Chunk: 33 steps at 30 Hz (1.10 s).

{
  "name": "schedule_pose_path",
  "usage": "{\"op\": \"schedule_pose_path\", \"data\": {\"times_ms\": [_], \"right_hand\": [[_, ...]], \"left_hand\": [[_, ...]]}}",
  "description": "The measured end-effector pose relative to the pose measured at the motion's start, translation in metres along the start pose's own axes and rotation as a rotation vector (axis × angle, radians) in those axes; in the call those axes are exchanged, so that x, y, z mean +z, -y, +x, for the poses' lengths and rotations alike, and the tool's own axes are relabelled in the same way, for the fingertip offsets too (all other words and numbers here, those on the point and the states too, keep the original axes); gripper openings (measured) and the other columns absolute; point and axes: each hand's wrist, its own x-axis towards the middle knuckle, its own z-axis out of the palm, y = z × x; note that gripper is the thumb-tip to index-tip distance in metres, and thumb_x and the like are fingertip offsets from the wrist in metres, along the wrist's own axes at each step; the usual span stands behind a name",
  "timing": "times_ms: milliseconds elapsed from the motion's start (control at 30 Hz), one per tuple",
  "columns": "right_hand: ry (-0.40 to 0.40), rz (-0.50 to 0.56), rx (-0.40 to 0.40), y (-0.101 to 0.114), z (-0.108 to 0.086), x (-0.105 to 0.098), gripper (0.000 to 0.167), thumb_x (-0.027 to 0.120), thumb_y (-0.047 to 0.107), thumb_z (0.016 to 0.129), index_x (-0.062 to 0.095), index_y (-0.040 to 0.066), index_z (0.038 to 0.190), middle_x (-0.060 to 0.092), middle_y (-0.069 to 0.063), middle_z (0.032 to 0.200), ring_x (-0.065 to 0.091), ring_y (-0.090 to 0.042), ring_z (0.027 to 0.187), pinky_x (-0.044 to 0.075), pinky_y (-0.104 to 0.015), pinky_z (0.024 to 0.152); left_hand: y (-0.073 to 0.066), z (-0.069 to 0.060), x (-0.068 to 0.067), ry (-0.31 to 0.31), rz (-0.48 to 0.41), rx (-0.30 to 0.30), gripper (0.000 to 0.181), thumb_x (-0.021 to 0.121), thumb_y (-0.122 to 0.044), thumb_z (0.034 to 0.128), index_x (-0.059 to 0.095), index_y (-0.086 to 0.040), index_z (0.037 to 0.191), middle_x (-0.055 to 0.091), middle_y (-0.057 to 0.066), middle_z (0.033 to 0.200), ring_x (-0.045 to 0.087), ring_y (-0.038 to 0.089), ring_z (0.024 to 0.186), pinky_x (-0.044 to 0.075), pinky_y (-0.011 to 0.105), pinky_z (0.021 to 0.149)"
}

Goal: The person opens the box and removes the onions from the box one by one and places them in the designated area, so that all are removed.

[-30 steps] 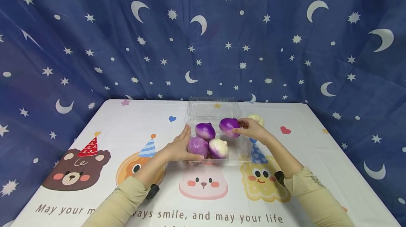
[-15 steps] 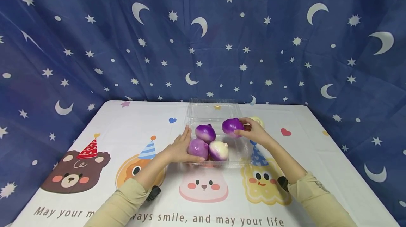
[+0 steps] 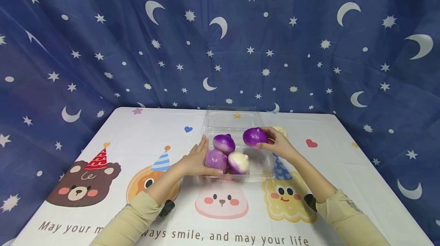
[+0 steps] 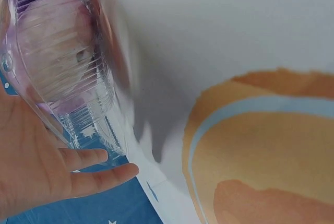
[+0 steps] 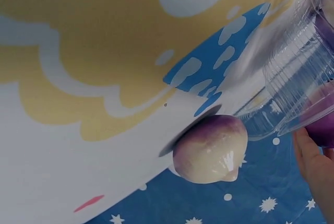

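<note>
A clear plastic box (image 3: 258, 165) lies with its lid (image 3: 233, 119) folded back behind it. In its left part sit a purple onion-like bulb (image 3: 224, 143), a lilac one (image 3: 215, 160) and a cream-and-purple one (image 3: 238, 162). My right hand (image 3: 276, 143) grips a deep purple onion-like bulb (image 3: 255, 137) above the box's back right part. My left hand (image 3: 196, 162) rests along the box's left side, its fingers straight and its thumb at the front edge. The left wrist view shows two straight fingers (image 4: 104, 178) beside the box wall.
Behind my right hand is another pale bulb (image 3: 281, 130), partly hidden; in the right wrist view this cream-and-purple bulb (image 5: 211, 148) sits on the table outside the box. A white cartoon-printed cloth (image 3: 165, 123) covers the table. A blue star-patterned curtain (image 3: 137, 85) hangs behind.
My right hand has shifted slightly to the right with the deep purple bulb. My left hand stays at the box, and the other bulbs keep their places.
</note>
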Motion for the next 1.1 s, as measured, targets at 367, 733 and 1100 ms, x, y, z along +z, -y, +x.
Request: {"op": "schedule_pose_path", "data": {"times_ms": [367, 733, 1100], "right_hand": [[0.0, 0.032, -0.032, -0.003, -0.005, -0.009, 0.062, 0.069, 0.01, 0.086, 0.039, -0.005, 0.137, 0.041, -0.028, 0.139, 0.049, -0.046, 0.123, 0.045, -0.043, 0.097], [-0.015, 0.038, -0.066, -0.01, -0.018, -0.023, 0.064, 0.07, 0.007, 0.084, 0.038, -0.001, 0.139, 0.041, -0.027, 0.14, 0.048, -0.045, 0.123, 0.045, -0.039, 0.095], [-0.04, 0.001, -0.054, -0.012, -0.031, -0.038, 0.071, 0.069, 0.007, 0.084, 0.031, 0.0, 0.144, 0.036, -0.026, 0.142, 0.046, -0.044, 0.123, 0.045, -0.035, 0.097]], "left_hand": [[0.001, 0.0, 0.0, -0.01, 0.009, 0.005, 0.124, 0.07, -0.063, 0.0707, -0.003, -0.004, 0.151, -0.013, 0.011, 0.158, 0.007, 0.047, 0.142, 0.027, 0.074, 0.098], [0.0, 0.0, 0.002, -0.006, -0.006, -0.004, 0.124, 0.07, -0.064, 0.0695, -0.003, -0.005, 0.151, -0.015, 0.009, 0.158, 0.008, 0.047, 0.142, 0.024, 0.074, 0.099], [-0.001, 0.0, 0.002, -0.005, 0.001, -0.009, 0.124, 0.07, -0.063, 0.0702, -0.004, -0.005, 0.151, -0.015, 0.008, 0.158, 0.007, 0.045, 0.143, 0.022, 0.074, 0.101]]}}
